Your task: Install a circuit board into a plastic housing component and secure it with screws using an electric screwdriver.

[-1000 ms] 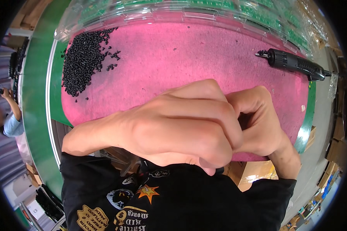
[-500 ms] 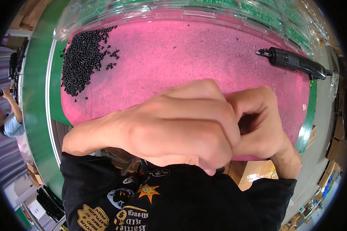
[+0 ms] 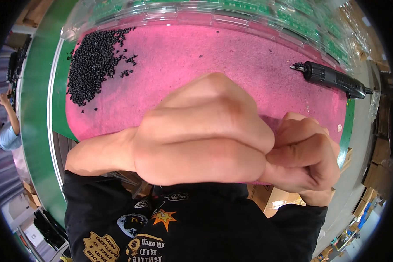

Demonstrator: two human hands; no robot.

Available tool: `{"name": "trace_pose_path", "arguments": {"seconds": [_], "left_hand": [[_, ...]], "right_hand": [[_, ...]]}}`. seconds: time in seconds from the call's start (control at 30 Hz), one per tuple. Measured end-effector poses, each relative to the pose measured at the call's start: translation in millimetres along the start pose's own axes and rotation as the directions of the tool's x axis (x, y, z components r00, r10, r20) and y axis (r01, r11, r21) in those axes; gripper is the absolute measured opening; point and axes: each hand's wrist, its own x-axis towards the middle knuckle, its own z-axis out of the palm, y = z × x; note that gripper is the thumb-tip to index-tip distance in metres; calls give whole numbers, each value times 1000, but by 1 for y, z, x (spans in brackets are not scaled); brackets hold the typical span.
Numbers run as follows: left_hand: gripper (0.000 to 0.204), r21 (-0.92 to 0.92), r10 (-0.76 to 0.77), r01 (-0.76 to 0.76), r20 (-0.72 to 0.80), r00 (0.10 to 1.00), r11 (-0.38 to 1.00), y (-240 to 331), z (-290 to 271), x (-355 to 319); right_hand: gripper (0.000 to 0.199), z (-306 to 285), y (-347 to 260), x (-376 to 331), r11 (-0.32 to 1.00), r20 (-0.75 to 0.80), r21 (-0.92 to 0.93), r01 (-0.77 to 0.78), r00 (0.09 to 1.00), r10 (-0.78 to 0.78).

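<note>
From my remote station I look down through the head view at two bare hands held close together over the near side of a pink, soft-looking flat mat (image 3: 170, 56). The left hand (image 3: 201, 135) turns its back to me, fingers bent and tucked under, so its fingertips are hidden; I cannot tell whether that grip is clenched on something or simply curled. The right hand (image 3: 310, 153) is folded too, its knuckles raised, partly behind the left one; I cannot tell what its grip has inside either. The two overlap in my view, and whether they touch I cannot make out.

The mat lies beneath them on a green desk (image 3: 61, 118), whose surface shows along the mat's left and right edges. At the mat's far left I see a spread heap of tiny, shiny black pieces (image 3: 91, 65), with a few strays to its right. On the far right rests a black, cylindrical electric screwdriver (image 3: 336, 80), its metal tip pointing left, more tiny black bits gathered around that tip. Clear plastic trays (image 3: 231, 19) line the mat's far edge, with green circuit boards (image 3: 266, 6) showing through them.
</note>
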Motion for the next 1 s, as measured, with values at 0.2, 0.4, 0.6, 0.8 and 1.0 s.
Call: {"name": "trace_pose_path", "arguments": {"seconds": [0.2, 0.4, 0.6, 0.8, 1.0], "left_hand": [[14, 2, 198, -205, 245, 949, 979, -13, -21, 6], [10, 57, 203, -228, 280, 938, 972, -11, -20, 5], [14, 131, 220, -279, 346, 912, 951, -12, -23, 7], [14, 160, 267, -336, 344, 900, 928, -11, -19, 8], [14, 158, 279, -341, 319, 906, 927, -14, -16, 0]], "right_hand": [[37, 5, -5, -2, 985, -46, -158, 71, 996, -79], [36, 7, -7, -6, 945, -68, -321, 57, 994, -84], [34, 3, -4, -2, 952, -16, -295, 80, 996, -89], [35, 1, 1, -2, 931, 13, -315, 185, 982, -191], [34, 4, 2, -4, 928, 17, -307, 211, 976, -216]]}}
